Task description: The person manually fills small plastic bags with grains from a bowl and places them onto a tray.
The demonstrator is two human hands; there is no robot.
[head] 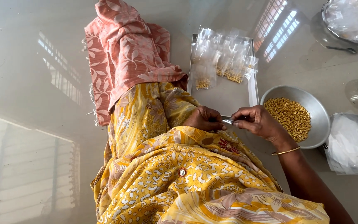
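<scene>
My left hand point(205, 119) and my right hand point(258, 121) meet over my lap and pinch a small clear plastic pouch point(227, 121) between their fingertips. A gold bangle point(286, 152) circles my right wrist. To the right of my hands a round steel bowl point(320, 124) holds yellow split lentils point(291, 117). Beyond my hands a flat steel tray point(228, 97) carries several small clear pouches point(222, 60), some with a little of the yellow lentils inside.
My lap is draped in yellow floral cloth point(175, 174), with a pink patterned cloth point(125, 54) over my leg. Clear plastic bags point(353, 143) lie at the right. A steel plate with plastic point(351, 18) and a spoon point(341, 49) sit far right on the glossy floor.
</scene>
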